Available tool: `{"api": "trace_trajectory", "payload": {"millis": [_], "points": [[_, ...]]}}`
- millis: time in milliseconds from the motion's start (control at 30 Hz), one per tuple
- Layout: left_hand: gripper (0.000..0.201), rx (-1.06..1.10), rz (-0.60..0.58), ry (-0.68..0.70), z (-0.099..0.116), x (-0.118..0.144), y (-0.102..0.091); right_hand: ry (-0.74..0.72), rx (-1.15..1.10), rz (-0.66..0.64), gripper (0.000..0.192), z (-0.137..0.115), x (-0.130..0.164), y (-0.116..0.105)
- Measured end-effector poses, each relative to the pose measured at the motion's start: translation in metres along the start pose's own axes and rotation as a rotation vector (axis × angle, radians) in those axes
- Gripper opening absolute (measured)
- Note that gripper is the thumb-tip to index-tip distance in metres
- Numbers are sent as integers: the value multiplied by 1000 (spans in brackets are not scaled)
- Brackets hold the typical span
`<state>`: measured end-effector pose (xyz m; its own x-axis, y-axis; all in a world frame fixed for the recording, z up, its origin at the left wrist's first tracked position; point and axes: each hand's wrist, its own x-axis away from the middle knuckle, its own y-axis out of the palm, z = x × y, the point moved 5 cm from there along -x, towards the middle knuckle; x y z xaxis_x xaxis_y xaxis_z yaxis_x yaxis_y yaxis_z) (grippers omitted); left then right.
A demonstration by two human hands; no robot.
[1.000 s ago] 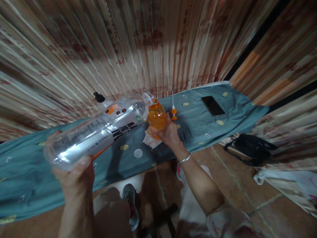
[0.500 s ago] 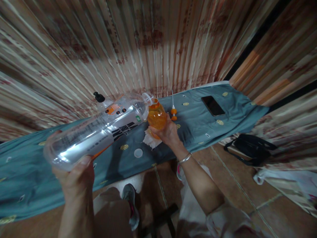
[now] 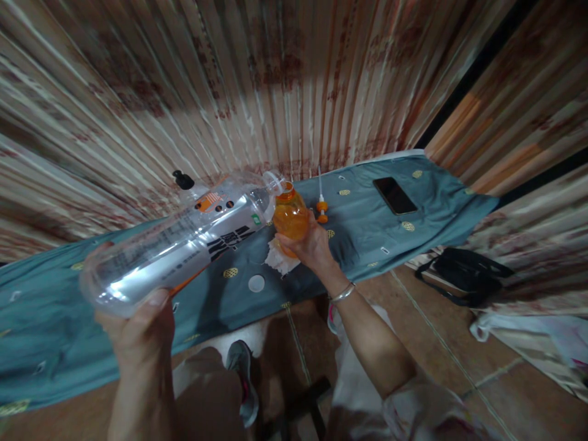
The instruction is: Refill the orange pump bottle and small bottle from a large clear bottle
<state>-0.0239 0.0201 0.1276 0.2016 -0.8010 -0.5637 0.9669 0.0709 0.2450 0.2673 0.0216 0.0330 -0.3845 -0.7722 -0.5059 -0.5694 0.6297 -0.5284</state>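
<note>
Nothing has moved to speak of since the earlier frames: both hands and both bottles sit where they were, with only a slight shift of the camera.

Behind everything hangs a pleated curtain (image 3: 285, 79), reddish and cream, in soft vertical folds. Below it runs the worktop (image 3: 376, 233), covered in a smooth blue-grey cloth dotted with small gold motifs.

The clear bottle (image 3: 184, 242) is the largest thing in hand: a long, transparent plastic cylinder with a printed label, tilted so its long axis runs from the left hand (image 3: 138, 334), low and near the camera, up and away to the right, where its open mouth meets the neck of the orange bottle (image 3: 290, 215). The left hand is closed around the clear bottle's base. The right hand (image 3: 312, 245) grips the orange bottle from behind and below, holding it upright on the worktop; that bottle is small, rounded and translucent.

A crumpled white tissue (image 3: 280, 260) lies just beside it, a flat black phone (image 3: 395, 196) well apart to the right, and a small white cap (image 3: 256, 283) near the front edge.
</note>
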Motion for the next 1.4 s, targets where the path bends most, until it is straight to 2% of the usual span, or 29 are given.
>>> {"api": "trace_trajectory", "payload": {"millis": [333,600,867,1400], "points": [[72,-18,-18,17,1,0,2,28,-27,-35,71,0,-1,0],[64,-91,19,-4,3,1,3,44,16,-43,71,-1,-2,-1],[73,-46,50,-7,-1,0,-1,30,-38,-22,67,-2,-2,-2],[69,-92,21,5,4,1,2,24,-36,-31,67,-2,-2,-2]]}}
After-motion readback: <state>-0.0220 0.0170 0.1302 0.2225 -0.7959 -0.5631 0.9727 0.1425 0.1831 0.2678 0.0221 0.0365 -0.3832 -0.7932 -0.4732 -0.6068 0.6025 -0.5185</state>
